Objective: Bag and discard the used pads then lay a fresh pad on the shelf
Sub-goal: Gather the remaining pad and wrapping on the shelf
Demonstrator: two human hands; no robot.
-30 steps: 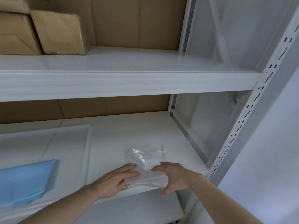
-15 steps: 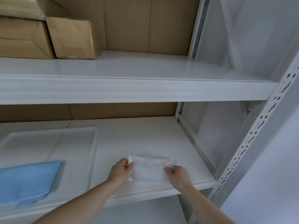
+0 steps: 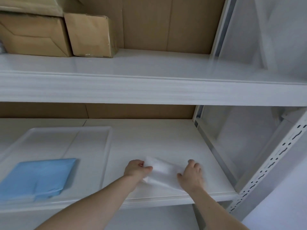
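A white, blurred plastic bag or pad (image 3: 163, 170) lies on the white middle shelf (image 3: 149, 138) near its front edge. My left hand (image 3: 137, 168) pinches its left edge. My right hand (image 3: 192, 175) rests flat on its right end, fingers spread; whether it grips is unclear. A folded blue pad (image 3: 38, 176) lies in a shallow white tray (image 3: 106, 146) at the left of the same shelf, well away from both hands.
Cardboard boxes (image 3: 89, 34) stand at the left of the upper shelf (image 3: 149, 87). A perforated white upright post (image 3: 272, 165) bounds the shelf at the right. Brown board backs the shelving. A lower shelf shows beneath my arms.
The white piece has been turned and stretched sideways between my hands. My right hand moved from pinching its corner to lying on top. The view has shifted slightly left.
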